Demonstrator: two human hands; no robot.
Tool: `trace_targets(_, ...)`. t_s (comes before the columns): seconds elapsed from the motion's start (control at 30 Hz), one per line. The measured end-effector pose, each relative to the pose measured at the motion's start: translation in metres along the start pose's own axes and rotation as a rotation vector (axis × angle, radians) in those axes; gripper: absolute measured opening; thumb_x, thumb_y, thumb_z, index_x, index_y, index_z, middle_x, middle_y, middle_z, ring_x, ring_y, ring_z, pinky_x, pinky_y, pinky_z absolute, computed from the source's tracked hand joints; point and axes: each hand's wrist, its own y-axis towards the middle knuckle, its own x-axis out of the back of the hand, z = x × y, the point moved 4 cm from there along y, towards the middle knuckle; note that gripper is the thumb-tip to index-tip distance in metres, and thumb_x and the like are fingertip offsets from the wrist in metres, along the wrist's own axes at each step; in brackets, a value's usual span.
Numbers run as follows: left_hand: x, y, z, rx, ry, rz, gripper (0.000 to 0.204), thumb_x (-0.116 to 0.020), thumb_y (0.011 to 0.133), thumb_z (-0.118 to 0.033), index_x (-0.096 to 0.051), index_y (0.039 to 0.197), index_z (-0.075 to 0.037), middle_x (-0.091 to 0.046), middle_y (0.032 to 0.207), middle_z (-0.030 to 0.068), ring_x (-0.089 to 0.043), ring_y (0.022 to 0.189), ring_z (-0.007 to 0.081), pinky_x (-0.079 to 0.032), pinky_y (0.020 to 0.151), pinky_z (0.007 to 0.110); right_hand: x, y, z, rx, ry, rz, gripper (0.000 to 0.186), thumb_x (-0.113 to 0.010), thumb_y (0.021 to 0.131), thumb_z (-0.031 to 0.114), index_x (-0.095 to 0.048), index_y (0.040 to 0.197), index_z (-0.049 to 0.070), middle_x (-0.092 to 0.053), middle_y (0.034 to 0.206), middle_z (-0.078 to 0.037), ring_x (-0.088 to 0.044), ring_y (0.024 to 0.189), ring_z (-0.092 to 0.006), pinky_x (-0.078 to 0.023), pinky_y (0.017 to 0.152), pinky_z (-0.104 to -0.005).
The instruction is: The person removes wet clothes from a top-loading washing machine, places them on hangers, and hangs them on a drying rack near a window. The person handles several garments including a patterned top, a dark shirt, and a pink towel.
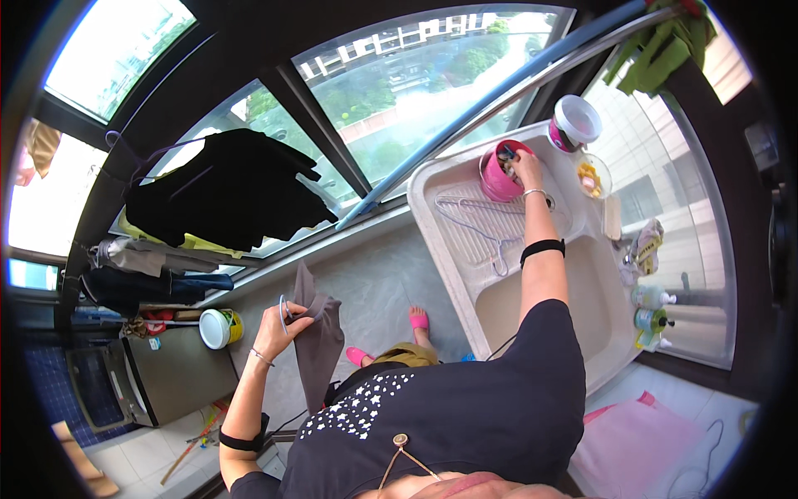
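Note:
My left hand (pixel 283 328) is closed on a grey-brown garment (pixel 317 349) and a light blue hanger (pixel 285 308); the cloth hangs down from my fingers. My right hand (pixel 524 166) reaches into a pink bucket (pixel 500 181) of small items, likely clips, at the back of a pale sink unit (pixel 428 249). Its fingers are pinched at the bucket's opening, and what they hold is too small to name. Wire hangers (pixel 482 212) lie on the ribbed board below the bucket.
A black top (pixel 216 191) and other clothes hang at the windows on the left; a blue pole (pixel 461 125) crosses above. Tubs (pixel 573 125), a bowl (pixel 592 176) and bottles (pixel 652 316) line the sink's right. A metal appliance (pixel 179 374) stands lower left.

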Motion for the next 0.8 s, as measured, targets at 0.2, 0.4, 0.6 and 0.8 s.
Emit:
trace_targets(0.2, 0.011, -0.009, -0.009, -0.030, -0.041, -0.074, 0.019, -0.076, 0.075, -0.009, -0.071, 0.090, 0.001, -0.067, 0.078, 0.0053, -0.061, 0.067, 0.0125, -0.046, 0.063, 0.026, -0.014, 0.001, 0.003, -0.010, -0.178, -0.110, 0.018, -0.061, 0.085, 0.020, -0.071, 0.097, 0.012, -0.066, 0.096, -0.016, -0.066, 0.096, -0.0329, -0.053, 0.082, -0.0466)
trace_targets(0.4, 0.018, -0.012, -0.009, -0.083, -0.078, -0.150, 0.017, -0.075, 0.075, -0.005, -0.072, 0.091, 0.000, -0.067, 0.077, 0.0084, -0.061, 0.066, 0.0172, -0.047, 0.062, 0.028, 0.006, 0.000, -0.015, -0.047, 0.183, -0.248, 0.017, -0.062, 0.088, 0.018, -0.071, 0.096, 0.005, -0.069, 0.099, -0.014, -0.069, 0.084, -0.0244, -0.055, 0.068, -0.0371)
trace_targets(0.6, 0.025, -0.014, -0.001, -0.169, -0.036, -0.157, 0.018, -0.075, 0.073, -0.003, -0.072, 0.091, -0.001, -0.066, 0.078, 0.0078, -0.061, 0.066, 0.0170, -0.047, 0.061, 0.027, 0.041, -0.033, 0.010, -0.241, 1.445, -0.176, 0.020, -0.060, 0.094, 0.012, -0.065, 0.106, -0.003, -0.070, 0.095, -0.011, -0.069, 0.081, -0.0172, -0.057, 0.068, -0.0283)
trace_targets(0.8, 0.029, -0.014, -0.008, -0.191, -0.034, -0.164, 0.016, -0.071, 0.072, 0.002, -0.071, 0.087, -0.002, -0.065, 0.080, 0.0075, -0.062, 0.071, 0.0168, -0.047, 0.063, 0.027, 0.074, -0.121, 0.115, 0.106, 1.938, 0.228, 0.024, -0.059, 0.096, 0.015, -0.063, 0.112, -0.002, -0.069, 0.103, -0.013, -0.070, 0.086, -0.0216, -0.059, 0.080, -0.0332)
